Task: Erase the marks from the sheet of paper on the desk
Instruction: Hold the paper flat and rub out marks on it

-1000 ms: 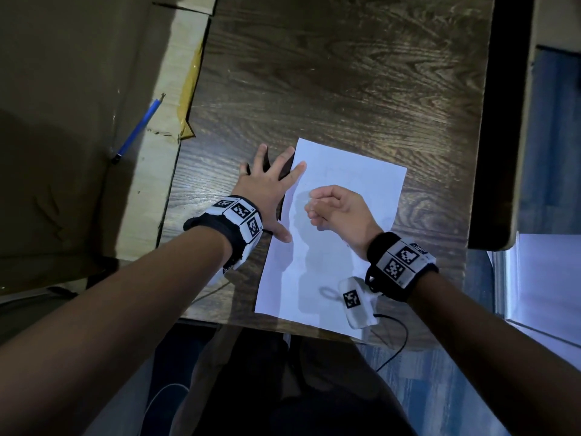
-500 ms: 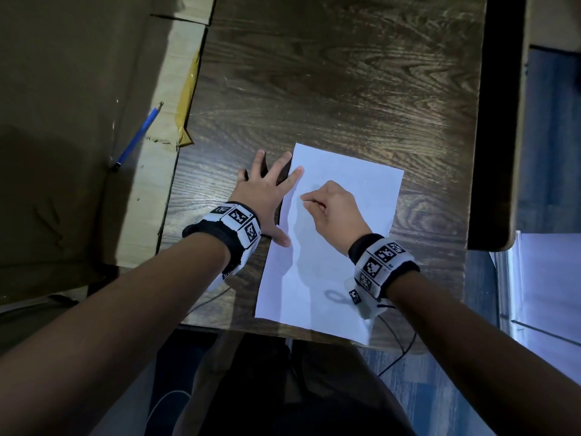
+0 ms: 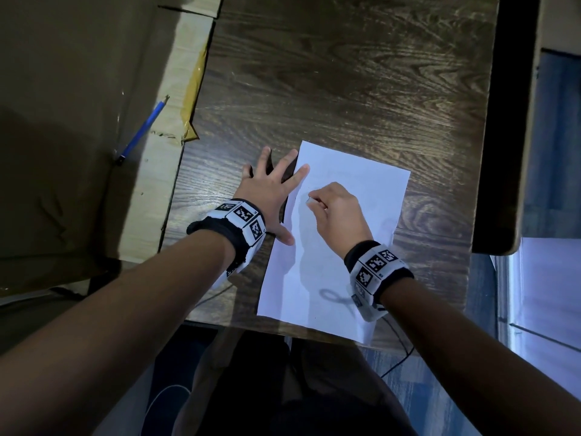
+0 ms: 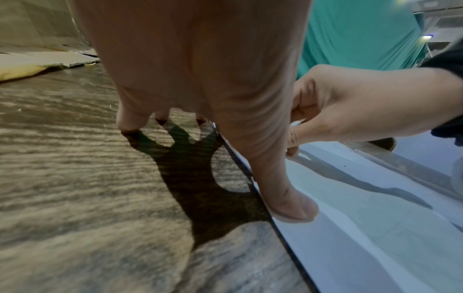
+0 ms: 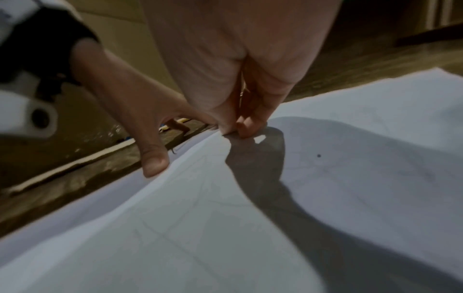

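A white sheet of paper (image 3: 342, 256) lies on the dark wooden desk (image 3: 345, 89), with faint pencil lines (image 5: 200, 200) on it. My left hand (image 3: 267, 193) lies flat with its fingers spread; its index finger and thumb (image 4: 293, 206) press the sheet's left edge. My right hand (image 3: 317, 202) pinches a small pale eraser (image 3: 309, 200), its tip down on the upper left part of the sheet, close to the left index finger. In the right wrist view the pinching fingertips (image 5: 246, 126) hide the eraser, and the paper (image 5: 250, 228) bulges a little beside them.
A blue pencil (image 3: 141, 130) lies on brown cardboard (image 3: 78, 121) left of the desk. A dark upright panel (image 3: 493, 121) bounds the desk on the right. The sheet's lower end reaches the desk's front edge (image 3: 314, 332). Thin cables hang below both wrists.
My right hand has slid up and left across the sheet, and its fingertips now touch the paper near the left index finger. The left hand has stayed on the edge.
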Available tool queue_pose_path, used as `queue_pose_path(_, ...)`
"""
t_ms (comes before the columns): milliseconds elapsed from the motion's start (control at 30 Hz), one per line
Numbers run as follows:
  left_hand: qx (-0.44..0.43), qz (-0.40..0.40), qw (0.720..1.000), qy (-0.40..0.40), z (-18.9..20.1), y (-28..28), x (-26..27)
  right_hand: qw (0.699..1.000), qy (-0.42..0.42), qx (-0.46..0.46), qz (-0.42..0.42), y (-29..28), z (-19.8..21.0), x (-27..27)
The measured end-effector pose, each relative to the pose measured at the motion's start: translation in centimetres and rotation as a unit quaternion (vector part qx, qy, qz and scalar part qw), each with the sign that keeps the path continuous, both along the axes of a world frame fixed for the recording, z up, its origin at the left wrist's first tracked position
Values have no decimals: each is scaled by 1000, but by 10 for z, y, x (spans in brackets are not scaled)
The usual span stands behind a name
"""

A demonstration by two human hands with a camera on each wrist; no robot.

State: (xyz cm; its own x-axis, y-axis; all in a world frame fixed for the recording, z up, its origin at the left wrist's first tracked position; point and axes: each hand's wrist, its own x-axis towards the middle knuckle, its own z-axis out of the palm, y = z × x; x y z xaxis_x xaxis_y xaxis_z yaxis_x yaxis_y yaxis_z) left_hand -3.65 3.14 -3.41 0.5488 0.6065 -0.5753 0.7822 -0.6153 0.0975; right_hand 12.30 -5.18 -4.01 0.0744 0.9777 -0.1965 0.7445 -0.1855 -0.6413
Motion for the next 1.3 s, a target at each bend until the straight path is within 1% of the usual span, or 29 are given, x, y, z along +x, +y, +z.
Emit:
queue_pose_path(100, -3, 3, 1000, -1, 1, 0, 0, 998, -40, 11, 38, 3, 2, 1)
queue_pose_path(300, -7, 6, 1000, -7, 0, 0, 0, 988, -120, -1, 95, 17, 7, -1)
queue_pose_path(500, -7, 10, 1000, -14, 2, 0, -1, 981, -156, -39, 108, 22, 14, -7)
queue_pose_path(600, -5, 9, 1000, -12, 1, 0, 0, 974, -156, -46, 160, 9, 20, -13)
queue_pose_path(700, 1, 7, 1000, -4, 2, -1, 1, 958, -166, -61, 228, 6, 29, -12)
queue_pose_path(733, -1, 7, 1000, -6, 3, 0, 2, 957, -166, -71, 227, 13, 31, -10)
queue_pose_path(800, -1, 7, 1000, -7, 4, 1, 3, 971, -151, -66, 175, 31, 28, -6)
queue_pose_path(867, 3, 7, 1000, -3, 5, 2, 4, 980, -146, -52, 126, 37, 25, -6)
queue_pose_path(933, -1, 9, 1000, -6, 4, 3, 3, 980, -145, -57, 127, 25, 23, -9)
queue_pose_path(1000, 3, 8, 1000, -10, 3, 4, 1, 972, -144, -78, 168, 9, 26, -12)
queue_pose_path(1067, 5, 7, 1000, -11, 3, 3, 0, 965, -143, -94, 199, 10, 30, -8)
queue_pose_path(1133, 3, 5, 1000, -12, 3, 4, 1, 969, -146, -80, 180, 29, 30, -4)
queue_pose_path(1200, 0, 7, 1000, -15, 3, 4, 0, 981, -138, -61, 125, 44, 27, -1)
queue_pose_path(1267, -6, 10, 1000, -20, 2, 5, -1, 985, -132, -53, 97, 39, 22, -4)
queue_pose_path(1300, -9, 12, 1000, -22, 2, 5, -2, 984, -130, -56, 108, 30, 20, -7)
